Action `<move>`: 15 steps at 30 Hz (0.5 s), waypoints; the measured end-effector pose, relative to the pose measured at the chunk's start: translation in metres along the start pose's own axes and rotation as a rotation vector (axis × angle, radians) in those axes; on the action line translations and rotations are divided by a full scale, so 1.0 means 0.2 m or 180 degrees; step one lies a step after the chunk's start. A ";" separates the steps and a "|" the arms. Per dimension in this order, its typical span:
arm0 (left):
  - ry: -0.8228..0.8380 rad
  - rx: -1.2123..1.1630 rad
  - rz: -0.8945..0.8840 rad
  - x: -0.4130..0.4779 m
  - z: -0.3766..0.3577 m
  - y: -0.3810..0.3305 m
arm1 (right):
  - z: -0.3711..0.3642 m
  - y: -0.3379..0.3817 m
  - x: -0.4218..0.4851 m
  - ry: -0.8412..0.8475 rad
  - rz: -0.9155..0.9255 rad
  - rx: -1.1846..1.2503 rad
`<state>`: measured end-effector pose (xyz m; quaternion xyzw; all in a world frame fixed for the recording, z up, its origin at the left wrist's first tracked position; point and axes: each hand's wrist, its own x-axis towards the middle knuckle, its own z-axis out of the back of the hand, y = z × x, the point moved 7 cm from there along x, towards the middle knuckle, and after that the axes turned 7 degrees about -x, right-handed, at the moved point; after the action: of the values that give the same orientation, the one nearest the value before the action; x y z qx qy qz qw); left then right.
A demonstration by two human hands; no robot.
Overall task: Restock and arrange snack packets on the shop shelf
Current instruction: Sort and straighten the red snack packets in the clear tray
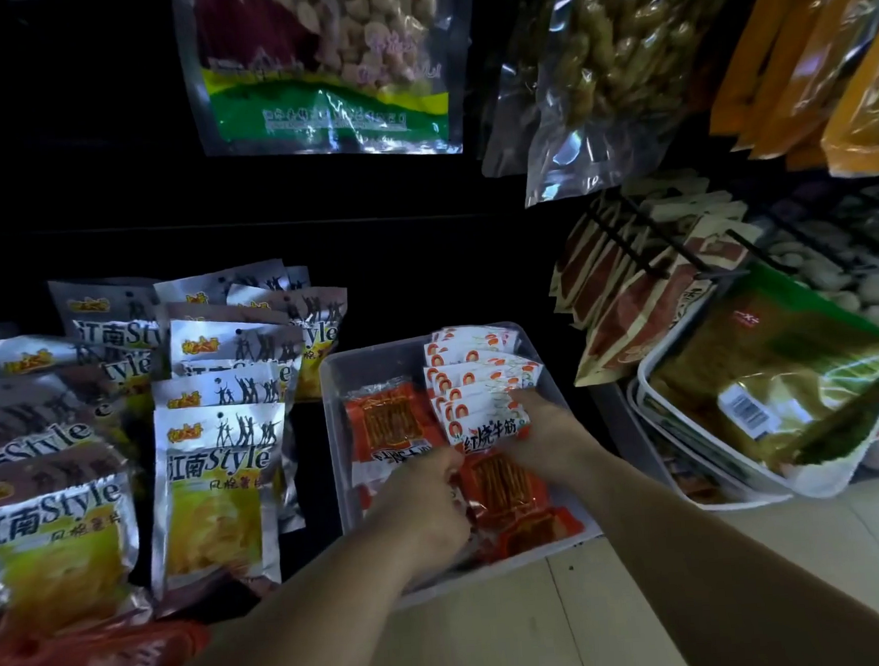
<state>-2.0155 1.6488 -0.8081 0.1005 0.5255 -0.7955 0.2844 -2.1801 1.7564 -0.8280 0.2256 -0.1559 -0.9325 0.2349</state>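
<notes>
Left hand point(427, 508), fingers curled, is pinching a probably light, slick red packet point(508, 485) at the bin's point(377, 362) six o'clock, while right hand point(546, 429) is clamping the floppy white packets point(481, 376) edgewise at one o'clock.

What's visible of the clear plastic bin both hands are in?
The bin is a shallow rectangular tub of cloudy translucent plastic with rounded corners, lying flat, right of the silver bags. A row of white-topped packets stands overlapped along its right side; red packets lie flat elsewhere. The left hand grips red packets inside it; the right hand touches that row.
</notes>
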 end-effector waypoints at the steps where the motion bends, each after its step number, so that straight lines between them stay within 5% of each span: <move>1: 0.0100 0.0041 0.0018 0.01 -0.01 0.02 | -0.01 0.00 0.03 -0.0043 -0.0037 0.0038; 5: 0.0579 0.0186 0.0046 0.01 -0.09 0.06 | -0.03 0.00 0.03 -0.0470 -0.0025 0.0036; 15: 0.0248 0.0135 0.0128 0.06 -0.03 0.06 | 0.14 -0.05 -0.08 -0.1360 0.0371 -0.0680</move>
<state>-2.0204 1.6467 -0.8251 0.1480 0.5170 -0.7961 0.2775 -2.1851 1.7777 -0.8026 -0.0121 -0.1153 -0.9552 0.2725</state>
